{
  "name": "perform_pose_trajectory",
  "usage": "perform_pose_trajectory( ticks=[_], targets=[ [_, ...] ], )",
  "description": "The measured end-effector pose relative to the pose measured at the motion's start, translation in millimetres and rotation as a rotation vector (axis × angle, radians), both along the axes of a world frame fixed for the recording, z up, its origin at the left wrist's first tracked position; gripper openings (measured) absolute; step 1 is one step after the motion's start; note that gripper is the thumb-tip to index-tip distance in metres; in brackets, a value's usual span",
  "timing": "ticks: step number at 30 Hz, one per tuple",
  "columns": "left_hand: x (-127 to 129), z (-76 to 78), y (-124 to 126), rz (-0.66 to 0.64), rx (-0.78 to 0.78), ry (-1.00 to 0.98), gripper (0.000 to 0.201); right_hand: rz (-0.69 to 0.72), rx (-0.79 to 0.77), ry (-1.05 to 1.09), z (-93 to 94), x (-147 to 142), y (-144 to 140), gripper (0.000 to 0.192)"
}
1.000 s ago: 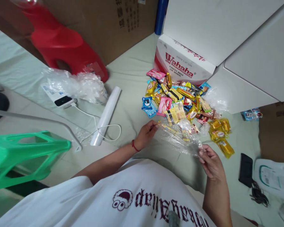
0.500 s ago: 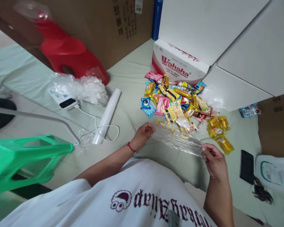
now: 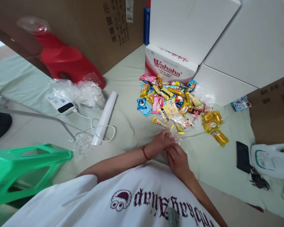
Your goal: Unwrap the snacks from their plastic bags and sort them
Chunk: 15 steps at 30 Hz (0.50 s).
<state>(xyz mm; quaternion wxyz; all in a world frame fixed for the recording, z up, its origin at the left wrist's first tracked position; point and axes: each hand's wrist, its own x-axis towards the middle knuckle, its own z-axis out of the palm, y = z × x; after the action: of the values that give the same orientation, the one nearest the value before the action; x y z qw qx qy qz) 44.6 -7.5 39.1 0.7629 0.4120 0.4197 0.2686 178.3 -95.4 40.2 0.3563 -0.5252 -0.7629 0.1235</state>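
Observation:
My left hand [image 3: 159,143] and my right hand [image 3: 178,157] meet in front of my shirt, fingers closed and touching. Between them a clear plastic bag [image 3: 177,138] is gathered up, and most of it is hidden by my fingers. Just beyond lies a pile of wrapped snacks [image 3: 167,110] in yellow, pink, blue and brown wrappers. Nearest my fingers are a small yellow snack packet [image 3: 180,128] and a narrow yellow-wrapped one [image 3: 159,122]. Several gold-wrapped snacks [image 3: 213,124] lie to the right of the pile.
A white and red Wahaba carton [image 3: 170,67] stands behind the pile. On the left are a red jug [image 3: 68,60], crumpled plastic [image 3: 85,93], a white roll [image 3: 105,118] with a cable across it, and a green stool [image 3: 30,170]. A phone [image 3: 242,157] and white bottle [image 3: 272,160] lie right.
My hands have come together from wide apart, the right one moving left. The clear bag, stretched between them before, is now bunched at my fingers. The view has shifted slightly.

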Motion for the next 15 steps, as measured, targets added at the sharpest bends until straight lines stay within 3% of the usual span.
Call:
perform_pose_trajectory(
  ticks=[2, 4, 7, 9, 11, 15],
  targets=[
    [10, -13.8, 1, 0.048, 0.062, 0.07, 0.029, 0.091, -0.103, 0.009, 0.4, -5, -1, 0.023],
    [14, -26.1, 3, 0.092, 0.106, 0.115, 0.018, 0.019, -0.12, 0.066, 4.6, -5, -5, 0.02],
    [11, -34.7, 0, 0.113, 0.214, 0.178, 0.011, -0.419, 0.07, 0.067, 9.9, 2, -4, 0.029],
    [8, -35.1, -4, 0.071, 0.286, 0.159, 0.012, -0.622, 0.118, -0.04, 6.6, 11, 5, 0.057],
    [4, -35.1, -7, 0.046, 0.285, 0.109, 0.015, -0.643, -0.003, -0.079, -3.9, 23, 20, 0.071],
    [-16, -41.9, -1, 0.133, 0.189, 0.161, 0.02, -0.645, -0.381, 0.268, -33.4, 48, 37, 0.048]
  ],
)
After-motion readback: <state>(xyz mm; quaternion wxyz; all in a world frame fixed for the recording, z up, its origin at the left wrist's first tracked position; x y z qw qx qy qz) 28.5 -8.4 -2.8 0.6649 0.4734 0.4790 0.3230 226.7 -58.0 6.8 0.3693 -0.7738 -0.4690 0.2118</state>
